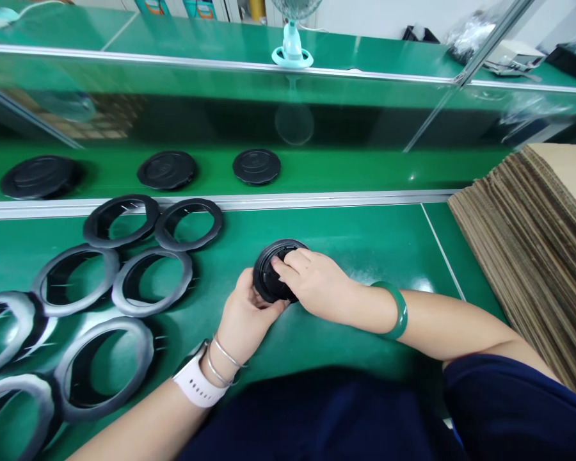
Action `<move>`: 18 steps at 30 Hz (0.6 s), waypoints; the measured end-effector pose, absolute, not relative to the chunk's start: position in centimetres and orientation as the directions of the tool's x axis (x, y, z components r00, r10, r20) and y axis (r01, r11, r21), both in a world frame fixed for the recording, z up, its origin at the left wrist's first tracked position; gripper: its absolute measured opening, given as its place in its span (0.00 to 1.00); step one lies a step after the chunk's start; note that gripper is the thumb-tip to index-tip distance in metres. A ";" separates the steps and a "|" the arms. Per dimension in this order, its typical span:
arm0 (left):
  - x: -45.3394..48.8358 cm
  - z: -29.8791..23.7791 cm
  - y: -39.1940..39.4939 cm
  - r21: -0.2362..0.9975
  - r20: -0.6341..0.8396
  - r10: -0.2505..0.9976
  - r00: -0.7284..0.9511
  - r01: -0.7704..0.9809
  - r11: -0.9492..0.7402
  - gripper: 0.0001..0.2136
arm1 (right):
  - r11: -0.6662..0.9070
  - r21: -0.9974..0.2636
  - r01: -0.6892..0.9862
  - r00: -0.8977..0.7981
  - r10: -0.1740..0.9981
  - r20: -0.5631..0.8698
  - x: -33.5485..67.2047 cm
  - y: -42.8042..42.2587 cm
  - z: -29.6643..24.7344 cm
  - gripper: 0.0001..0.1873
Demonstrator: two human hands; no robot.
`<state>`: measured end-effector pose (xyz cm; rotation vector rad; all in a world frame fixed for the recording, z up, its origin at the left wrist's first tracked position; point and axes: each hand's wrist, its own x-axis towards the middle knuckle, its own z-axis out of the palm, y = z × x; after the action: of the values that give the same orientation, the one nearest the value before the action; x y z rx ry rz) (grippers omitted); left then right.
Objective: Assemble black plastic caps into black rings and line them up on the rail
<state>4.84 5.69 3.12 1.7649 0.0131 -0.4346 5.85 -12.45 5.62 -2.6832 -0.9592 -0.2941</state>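
Observation:
A round black plastic cap (267,267) is held tilted above the green bench. My left hand (242,315) grips its lower left rim, with the thumb in front and the fingers partly hidden behind. Across its recessed inner face lies my right hand (312,282), fingers curled and pressing inside the rim; whether a small part sits under the fingertips is hidden. To the left lie several black rings (152,282) with wide, shiny rims. Three black round lids (256,166) rest on the ledge beyond the bench.
A tall stack of brown cardboard sheets (532,256) stands at the right. A metal strip (345,201) edges the back ledge, below a glass panel (196,121). On the upper shelf are a mint-green fan (292,51) and a white device (514,57).

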 end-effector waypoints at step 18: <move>4.9 3.1 5.6 0.941 -0.334 -0.248 0.909 0.308 -0.138 0.28 | -0.676 -0.264 0.689 0.711 0.559 0.425 7.2 -13.5 6.0 0.08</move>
<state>4.86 5.58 3.10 1.6409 0.0473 -0.4804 7.20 -13.47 6.02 -2.5124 -0.9638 -0.4367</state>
